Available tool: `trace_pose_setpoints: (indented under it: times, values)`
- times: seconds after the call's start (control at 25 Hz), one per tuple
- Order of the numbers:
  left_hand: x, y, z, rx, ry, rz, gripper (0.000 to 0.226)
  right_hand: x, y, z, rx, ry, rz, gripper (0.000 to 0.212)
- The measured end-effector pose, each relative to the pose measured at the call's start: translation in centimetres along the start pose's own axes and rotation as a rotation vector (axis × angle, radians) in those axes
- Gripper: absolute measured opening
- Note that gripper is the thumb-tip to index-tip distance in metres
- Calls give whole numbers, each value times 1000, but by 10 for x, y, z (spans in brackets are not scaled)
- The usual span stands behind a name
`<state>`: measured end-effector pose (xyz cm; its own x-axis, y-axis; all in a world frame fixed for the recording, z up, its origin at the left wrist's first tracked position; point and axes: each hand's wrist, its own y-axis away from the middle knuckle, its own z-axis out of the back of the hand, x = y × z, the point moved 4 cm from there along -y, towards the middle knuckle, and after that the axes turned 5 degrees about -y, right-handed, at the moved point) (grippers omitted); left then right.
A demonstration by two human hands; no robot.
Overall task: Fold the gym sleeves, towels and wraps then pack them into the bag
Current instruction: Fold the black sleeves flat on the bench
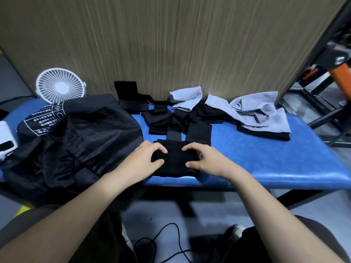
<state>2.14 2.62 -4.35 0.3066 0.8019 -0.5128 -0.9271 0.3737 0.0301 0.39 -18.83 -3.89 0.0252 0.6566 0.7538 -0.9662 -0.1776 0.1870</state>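
Note:
A folded black sleeve (173, 160) lies near the front edge of the blue padded bench (266, 158). My left hand (146, 160) grips its left end, fingers curled over the top and thumb at the side. My right hand (203, 158) grips the right end the same way. Behind it lie several black wraps and sleeves (171, 120) in a loose heap. Grey towels (256, 112) sit crumpled at the back right, one more grey towel (187, 98) at the back middle. The black bag (76, 137) slumps open on the bench's left side.
A white desk fan (59, 85) stands behind the bag against a wooden panel (171, 38). A white device (5, 137) lies at the far left. Black and orange metal gym frames (326, 76) stand to the right. Black cables (167, 243) trail on the floor below.

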Motion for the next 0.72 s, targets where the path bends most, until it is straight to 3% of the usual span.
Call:
trace_pose_setpoints:
  times: [0.12, 0.28, 0.48, 0.72]
  values:
    - [0, 1, 3, -20, -54, -24, 30, -2, 2, 2, -26, 161, 74, 40]
    - [-3, 6, 17, -196, -203, -152, 50, -4, 7, 16, -195, 289, 161, 36]
    - [4, 1, 1, 3, -390, -177, 61, -8, 0, 2, -87, 414, 225, 49]
    - [7, -1, 2, 6, -453, -175, 64, -13, -5, 1, -59, 439, 174, 51]
